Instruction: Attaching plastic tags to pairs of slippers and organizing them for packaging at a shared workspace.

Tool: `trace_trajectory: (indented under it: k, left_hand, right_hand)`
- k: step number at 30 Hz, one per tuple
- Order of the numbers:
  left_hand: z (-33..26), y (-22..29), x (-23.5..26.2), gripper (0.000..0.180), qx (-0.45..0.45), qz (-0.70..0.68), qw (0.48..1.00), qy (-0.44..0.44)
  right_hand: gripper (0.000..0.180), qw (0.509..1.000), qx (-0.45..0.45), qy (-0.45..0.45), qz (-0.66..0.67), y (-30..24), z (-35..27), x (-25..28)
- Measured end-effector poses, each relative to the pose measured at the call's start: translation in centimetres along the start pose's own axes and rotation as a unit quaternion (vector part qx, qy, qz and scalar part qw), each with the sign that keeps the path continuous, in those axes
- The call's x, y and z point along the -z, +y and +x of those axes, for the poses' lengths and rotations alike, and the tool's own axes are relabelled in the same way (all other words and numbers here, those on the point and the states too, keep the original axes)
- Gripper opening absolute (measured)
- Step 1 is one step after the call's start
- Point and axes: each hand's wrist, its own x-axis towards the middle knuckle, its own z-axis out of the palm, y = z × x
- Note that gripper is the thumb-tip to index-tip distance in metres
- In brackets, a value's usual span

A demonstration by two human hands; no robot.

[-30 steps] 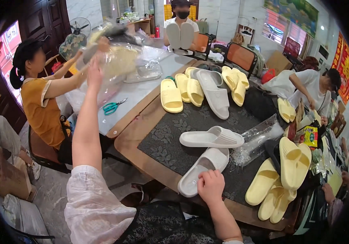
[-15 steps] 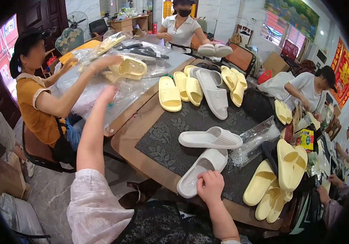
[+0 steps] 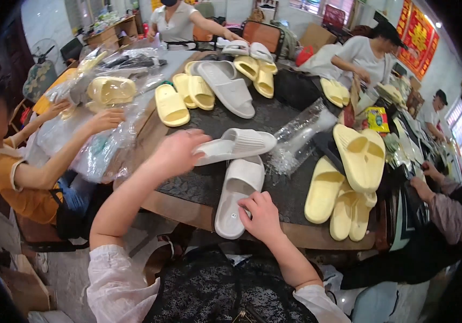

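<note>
Two light grey slide slippers lie in front of me on the dark patterned table mat. My right hand (image 3: pixel 260 214) is closed at the side edge of the nearer grey slipper (image 3: pixel 232 216), its thumb over the footbed. That slipper points away from me, its heel at the table's front edge. The farther grey slipper (image 3: pixel 249 144) lies crosswise just beyond its toe. At the heel of this second one is my left hand (image 3: pixel 179 152), blurred, its fingers overlapping the heel; whether they grip it I cannot make out.
Clear plastic bags (image 3: pixel 301 134) and stacked yellow slippers (image 3: pixel 363 161) lie to the right. More yellow slippers (image 3: pixel 172 106) and a larger grey slipper (image 3: pixel 228 89) stand farther back. A co-worker in orange (image 3: pixel 31 177) handles bagged slippers at left; other people work around the table.
My left hand has come back from the bagged slippers at left to the farther grey slipper. My right hand stays at the nearer one. The person at the back has lowered the white slippers.
</note>
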Motion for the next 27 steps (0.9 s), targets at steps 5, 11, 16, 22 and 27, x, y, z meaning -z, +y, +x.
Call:
trace_trajectory:
  k: [5,11,16,22,27]
  left_hand:
    - [5.3,0.0,-7.6,0.078,-0.056,0.012,0.997,0.054]
    - [6.5,-0.5,-6.4,0.061,-0.073,-0.203,0.972,-0.091]
    - [1.2,3.6,-5.1,0.051,0.017,-0.063,0.996,-0.058]
    - [-2.8,4.9,-7.3,0.03,0.076,0.022,0.997,0.017]
    - [-4.0,6.0,-7.3,0.029,0.04,0.002,0.998,0.047]
  right_hand:
    - [0.016,0.999,-0.032,-0.01,0.031,-0.2,-1.8,1.3]
    - [0.02,0.998,-0.057,0.007,0.034,0.2,-4.2,2.5]
    - [0.024,0.997,-0.069,-0.018,0.034,0.0,-5.8,4.1]
    - [0.029,0.995,-0.095,0.019,-0.008,-0.9,-6.8,3.7]
    - [0.03,0.993,-0.1,0.027,-0.049,-0.4,-4.6,3.5]
